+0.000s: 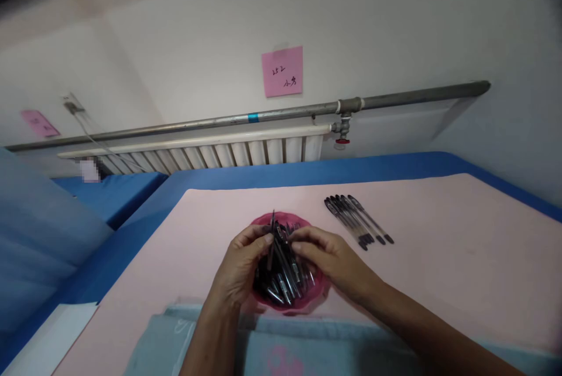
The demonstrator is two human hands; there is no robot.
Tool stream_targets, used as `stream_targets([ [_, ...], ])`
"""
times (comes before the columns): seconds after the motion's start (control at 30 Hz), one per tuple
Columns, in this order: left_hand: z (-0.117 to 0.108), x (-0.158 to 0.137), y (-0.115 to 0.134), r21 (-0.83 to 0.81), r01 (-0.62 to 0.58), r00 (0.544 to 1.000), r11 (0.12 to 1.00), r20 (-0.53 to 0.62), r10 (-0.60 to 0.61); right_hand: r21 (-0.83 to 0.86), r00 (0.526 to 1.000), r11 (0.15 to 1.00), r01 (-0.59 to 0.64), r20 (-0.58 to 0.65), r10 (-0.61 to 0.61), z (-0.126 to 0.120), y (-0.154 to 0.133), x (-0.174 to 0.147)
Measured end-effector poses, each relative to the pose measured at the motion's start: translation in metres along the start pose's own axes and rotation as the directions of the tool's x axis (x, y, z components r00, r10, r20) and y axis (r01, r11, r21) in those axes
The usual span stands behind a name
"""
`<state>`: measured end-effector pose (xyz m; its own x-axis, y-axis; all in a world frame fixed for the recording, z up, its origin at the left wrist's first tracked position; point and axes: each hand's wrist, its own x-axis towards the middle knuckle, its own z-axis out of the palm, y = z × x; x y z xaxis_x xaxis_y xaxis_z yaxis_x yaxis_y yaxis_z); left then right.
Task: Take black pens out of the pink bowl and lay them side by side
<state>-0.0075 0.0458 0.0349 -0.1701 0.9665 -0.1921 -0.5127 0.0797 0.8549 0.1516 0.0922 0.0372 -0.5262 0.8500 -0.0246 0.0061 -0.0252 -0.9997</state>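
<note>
A pink bowl [322,294] with a wavy rim holds many dark and clear pen parts [285,282]. Over its left side, my left hand [239,256] pinches a thin dark pen piece [272,241] between thumb and finger, its narrow tip pointing up. On the opposite side, my right hand [331,256] is closed at the fingertips, close above the parts in the bowl. What sits between those fingertips is too small to make out. Right of the bowl, several black-capped pens [355,221] lie side by side, slanted.
Pink sheeting [461,259] covers the blue table [307,170]. A folded grey-blue cloth [263,347] lies along the near edge, with white paper [50,335] at lower left. Behind are a radiator [241,150], a pipe [298,111] and a pink note [283,71].
</note>
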Motion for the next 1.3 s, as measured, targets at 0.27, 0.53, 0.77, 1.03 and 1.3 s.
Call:
stream_targets([
  [0.27, 0.013, -0.003, -0.009, 0.100, -0.009, 0.998, 0.995, 0.056, 0.004, -0.052, 0.996, 0.995, 0.081, 0.036, -0.079, 0.014, 0.008, -0.006],
  [0.53, -0.011, 0.000, 0.010, 0.492, -0.131, 0.983, 0.860, -0.050, 0.179, 0.067, 0.989, 0.998, 0.018, -0.145, -0.008, 0.003, 0.007, 0.000],
  [0.77, -0.029, 0.008, 0.009, 0.776, -0.101, 0.968, 0.623, -0.068, 0.242, 0.083, 0.981, 0.997, 0.007, -0.192, 0.009, -0.006, 0.015, 0.005],
  [1.03, -0.016, 0.006, -0.004, 0.996, -0.066, 0.956, 0.061, 0.045, 0.289, 0.118, 0.989, 0.993, 0.027, -0.145, -0.010, -0.005, 0.018, 0.007],
  [1.3, -0.005, 0.002, -0.013, 1.000, -0.014, 0.957, 0.006, 0.012, 0.291, 0.122, 0.991, 0.992, 0.024, -0.133, -0.008, -0.004, 0.019, 0.007],
])
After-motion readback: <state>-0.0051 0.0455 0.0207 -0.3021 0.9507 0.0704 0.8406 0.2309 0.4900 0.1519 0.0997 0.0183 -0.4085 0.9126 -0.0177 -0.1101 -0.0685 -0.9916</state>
